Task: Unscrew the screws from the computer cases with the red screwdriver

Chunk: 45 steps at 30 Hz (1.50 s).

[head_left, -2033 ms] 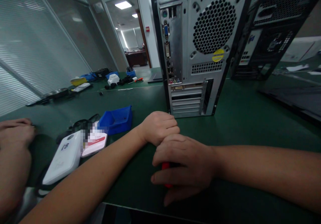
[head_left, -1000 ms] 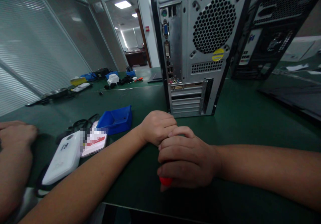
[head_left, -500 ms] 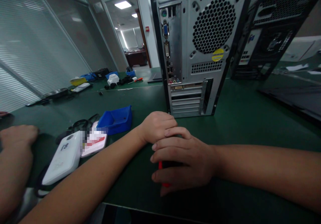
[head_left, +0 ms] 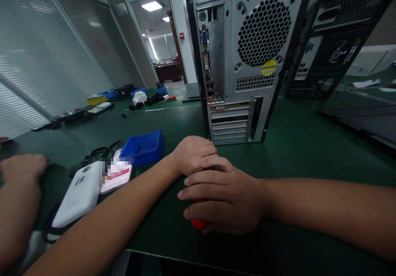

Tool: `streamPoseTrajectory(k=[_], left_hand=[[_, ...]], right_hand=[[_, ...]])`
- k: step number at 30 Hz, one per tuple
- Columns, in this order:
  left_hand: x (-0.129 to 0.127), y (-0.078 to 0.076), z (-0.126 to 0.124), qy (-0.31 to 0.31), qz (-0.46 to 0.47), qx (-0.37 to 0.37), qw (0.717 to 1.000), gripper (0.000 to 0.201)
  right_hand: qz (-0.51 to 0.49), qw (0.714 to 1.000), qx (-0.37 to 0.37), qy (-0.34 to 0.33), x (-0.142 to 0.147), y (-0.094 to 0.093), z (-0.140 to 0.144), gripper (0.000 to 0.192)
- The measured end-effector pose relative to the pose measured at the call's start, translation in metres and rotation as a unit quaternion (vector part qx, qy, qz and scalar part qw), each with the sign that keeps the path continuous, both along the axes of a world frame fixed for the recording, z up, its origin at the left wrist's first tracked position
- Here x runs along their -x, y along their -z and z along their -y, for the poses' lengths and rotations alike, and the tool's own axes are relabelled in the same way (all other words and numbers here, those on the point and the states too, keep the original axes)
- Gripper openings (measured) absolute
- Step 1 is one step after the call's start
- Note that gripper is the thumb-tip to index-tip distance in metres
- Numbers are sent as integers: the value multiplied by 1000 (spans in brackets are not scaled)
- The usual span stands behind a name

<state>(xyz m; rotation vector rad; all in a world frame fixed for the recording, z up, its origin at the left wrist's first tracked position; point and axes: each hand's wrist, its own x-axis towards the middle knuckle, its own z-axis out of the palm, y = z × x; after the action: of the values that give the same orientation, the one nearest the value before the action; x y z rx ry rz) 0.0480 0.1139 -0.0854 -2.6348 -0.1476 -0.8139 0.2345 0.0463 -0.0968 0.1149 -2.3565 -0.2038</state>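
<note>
Fingers of the right hand (head_left: 229,195) have stretched further left than a moment ago; they're half straight, palm down, loosely round a red-ended handle (head_left: 198,224), rounded tip showing below; left hand (head_left: 195,155) just beyond, curled in a fist, contents hidden; perforated bare-metal PC case (head_left: 225,61) behind it, yellow round sticker (head_left: 268,67) unreadable; open blue plastic bin (head_left: 147,157) to its left; white slab (head_left: 77,197) further left, print too blurry.

The red piece (head_left: 198,224) looks like smooth plastic, the computer case (head_left: 244,73) dull metal, the tabletop (head_left: 179,121) faintly glossy.
</note>
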Motion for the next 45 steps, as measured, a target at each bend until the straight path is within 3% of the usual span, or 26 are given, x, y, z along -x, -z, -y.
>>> streamPoseTrajectory(k=[3,9,18,23,28,35,40,45], left_hand=[[-1,2,0,-13,-3,-1,1000,32],[-1,1,-2,29,9,-47,998,31],[-1,-1,1,8,5,-11,1000,27],[-1,5,-3,-7,-6,-19,1000,36],[0,6,-4,23,-5,-36,999,41],[-1,-1,-2,24,-3,-26,999,28],[-1,0,-1,6,-24,-24,999,30],[-2,3,-1,0,1,-18,1000,31]], right_hand=[[-24,1000,-7,2,-1,-1,-1,35],[-73,997,13,-5,-4,-2,0,19],[7,1000,20,-11,-1,1,-1,34],[-36,999,16,5,-2,-1,-1,39],[-93,995,28,-7,-3,-2,0,41],[-30,998,48,-16,-2,-1,2,33],[13,999,24,-25,0,1,0,33],[-31,999,16,-2,-1,0,-1,42]])
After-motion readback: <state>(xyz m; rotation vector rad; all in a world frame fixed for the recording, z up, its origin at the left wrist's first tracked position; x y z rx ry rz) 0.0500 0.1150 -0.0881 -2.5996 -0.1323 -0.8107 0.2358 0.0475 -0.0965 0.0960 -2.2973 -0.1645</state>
